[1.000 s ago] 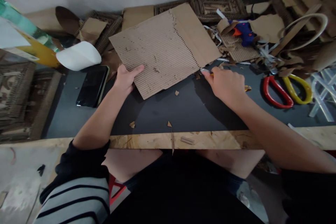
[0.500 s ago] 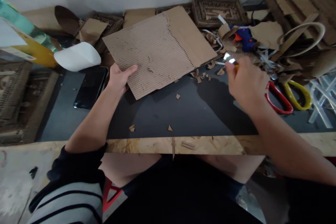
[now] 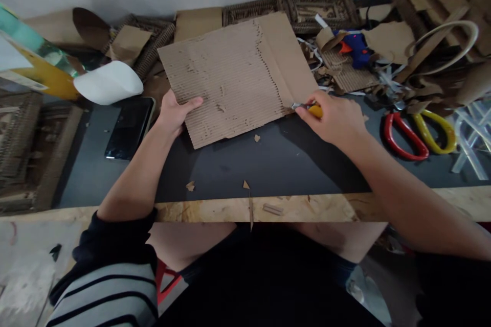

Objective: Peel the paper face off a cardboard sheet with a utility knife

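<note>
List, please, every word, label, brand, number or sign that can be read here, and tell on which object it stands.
No text can be read.
Yellow-and-white item at far left: its pale strip may bear marks, too small and blurred to read.
Cardboard sheet, dark-screened phone, yellow tool: no lettering visible.

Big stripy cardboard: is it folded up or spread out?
Spread out: the cardboard shows one broad face, ridged beside smooth; the left hand grips its edge.

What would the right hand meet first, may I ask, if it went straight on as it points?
Most likely the cardboard sheet, near the lower end of its ragged corrugated edge: the yellow tool in the right hand points there, perhaps touching it; depth is unclear.
</note>
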Action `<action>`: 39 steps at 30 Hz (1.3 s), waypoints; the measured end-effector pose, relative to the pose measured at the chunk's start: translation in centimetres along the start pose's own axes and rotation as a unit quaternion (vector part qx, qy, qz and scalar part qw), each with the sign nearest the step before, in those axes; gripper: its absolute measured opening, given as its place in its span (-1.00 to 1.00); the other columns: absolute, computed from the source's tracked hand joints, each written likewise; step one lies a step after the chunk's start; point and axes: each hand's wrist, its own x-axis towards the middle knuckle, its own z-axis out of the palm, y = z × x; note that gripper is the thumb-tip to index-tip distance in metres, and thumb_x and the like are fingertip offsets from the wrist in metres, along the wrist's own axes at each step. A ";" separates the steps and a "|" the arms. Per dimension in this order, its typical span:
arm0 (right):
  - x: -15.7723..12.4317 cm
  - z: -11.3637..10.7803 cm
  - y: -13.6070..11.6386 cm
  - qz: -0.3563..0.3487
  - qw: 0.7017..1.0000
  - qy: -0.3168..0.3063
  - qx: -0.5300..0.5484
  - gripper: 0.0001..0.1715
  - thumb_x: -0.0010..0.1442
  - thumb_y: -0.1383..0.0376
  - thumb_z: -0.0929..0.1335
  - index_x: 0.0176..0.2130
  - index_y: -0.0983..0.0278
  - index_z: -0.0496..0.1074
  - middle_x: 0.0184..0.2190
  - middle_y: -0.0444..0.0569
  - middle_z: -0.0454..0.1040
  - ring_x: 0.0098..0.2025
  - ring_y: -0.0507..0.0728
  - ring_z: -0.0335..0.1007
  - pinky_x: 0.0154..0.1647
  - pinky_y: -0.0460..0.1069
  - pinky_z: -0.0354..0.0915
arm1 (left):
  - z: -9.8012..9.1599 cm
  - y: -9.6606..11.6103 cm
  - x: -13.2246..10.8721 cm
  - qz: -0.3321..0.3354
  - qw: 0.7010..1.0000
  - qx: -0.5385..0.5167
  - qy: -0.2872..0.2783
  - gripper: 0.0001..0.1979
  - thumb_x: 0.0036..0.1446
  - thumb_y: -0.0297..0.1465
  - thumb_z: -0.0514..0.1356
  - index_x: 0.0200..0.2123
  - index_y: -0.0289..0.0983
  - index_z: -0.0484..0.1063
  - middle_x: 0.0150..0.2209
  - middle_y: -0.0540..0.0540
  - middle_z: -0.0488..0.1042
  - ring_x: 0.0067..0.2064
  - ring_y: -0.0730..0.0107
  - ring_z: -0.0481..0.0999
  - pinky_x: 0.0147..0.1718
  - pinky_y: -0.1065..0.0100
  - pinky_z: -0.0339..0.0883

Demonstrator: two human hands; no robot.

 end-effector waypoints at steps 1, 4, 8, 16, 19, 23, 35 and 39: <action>0.1 0.3 0.1 -0.009 1.000 -0.004 0.004 -0.47 0.47 -0.13 0.35 0.10 0.20 0.58 -0.15 0.16 0.69 -0.16 0.36 0.56 -0.20 0.10 0.19 | 0.0 0.0 0.0 0.000 1.000 0.001 -0.001 -0.35 -0.39 -0.21 0.73 -0.21 -0.17 0.55 -0.08 -0.19 0.67 0.19 -0.23 0.66 0.32 -0.26 0.53; 0.1 1.0 0.4 -0.029 0.999 0.009 0.012 -0.41 0.37 -0.19 0.44 0.12 0.16 0.60 -0.19 0.13 0.70 -0.15 0.39 0.58 -0.18 0.11 0.25 | 0.0 0.1 0.1 -0.005 1.000 0.000 -0.007 -0.36 -0.40 -0.24 0.73 -0.22 -0.17 0.55 -0.09 -0.18 0.69 0.16 -0.20 0.68 0.29 -0.24 0.55; -0.2 1.5 0.6 -0.075 0.996 0.035 0.040 -0.49 0.40 -0.07 0.40 0.18 0.09 0.63 -0.08 0.09 0.73 -0.03 0.41 0.62 -0.08 0.16 0.34 | 0.2 0.3 0.0 -0.019 1.000 -0.009 -0.014 -0.38 -0.35 -0.34 0.71 -0.20 -0.20 0.55 -0.10 -0.19 0.69 0.15 -0.19 0.70 0.27 -0.19 0.58; -0.7 1.2 -0.4 -0.140 0.989 -0.001 0.044 -0.57 0.35 0.12 0.38 0.10 0.09 0.70 0.11 0.07 0.71 0.10 0.36 0.63 -0.09 0.12 0.37 | 0.3 0.4 0.1 -0.035 0.999 -0.019 -0.016 -0.46 -0.29 -0.46 0.68 -0.24 -0.20 0.53 -0.12 -0.17 0.69 0.16 -0.18 0.70 0.27 -0.16 0.58; -0.9 1.0 -0.8 -0.134 0.990 -0.013 0.038 -0.56 0.33 0.16 0.37 0.11 0.11 0.70 0.13 0.06 0.71 0.10 0.35 0.63 -0.08 0.13 0.37 | 0.2 0.2 0.1 -0.030 0.999 -0.018 -0.022 -0.43 -0.35 -0.40 0.70 -0.24 -0.18 0.54 -0.12 -0.16 0.70 0.14 -0.18 0.71 0.26 -0.17 0.59; -1.1 1.0 -1.1 -0.112 0.993 0.000 0.038 -0.55 0.32 0.20 0.37 0.11 0.12 0.72 0.12 0.06 0.71 0.10 0.36 0.64 -0.07 0.15 0.36 | 0.0 0.1 0.2 -0.020 0.999 -0.005 -0.030 -0.36 -0.42 -0.28 0.73 -0.23 -0.17 0.56 -0.09 -0.16 0.72 0.13 -0.17 0.72 0.25 -0.18 0.61; -1.4 1.2 -2.1 -0.077 0.997 0.007 0.005 -0.55 0.32 0.18 0.36 0.08 0.13 0.73 0.04 0.11 0.74 -0.01 0.40 0.64 -0.19 0.16 0.28 | 0.4 0.7 -0.2 -0.034 0.999 -0.018 -0.031 -0.36 -0.36 -0.42 0.72 -0.17 -0.25 0.54 -0.08 -0.25 0.67 0.23 -0.25 0.66 0.32 -0.22 0.53; -1.7 1.0 -2.5 -0.086 0.996 -0.015 -0.001 -0.58 0.33 0.21 0.37 0.07 0.17 0.71 0.01 0.19 0.72 -0.02 0.43 0.62 -0.17 0.18 0.28 | 0.2 0.2 0.0 -0.027 0.999 -0.007 -0.030 -0.37 -0.36 -0.35 0.73 -0.19 -0.20 0.54 -0.06 -0.21 0.69 0.19 -0.19 0.69 0.31 -0.22 0.55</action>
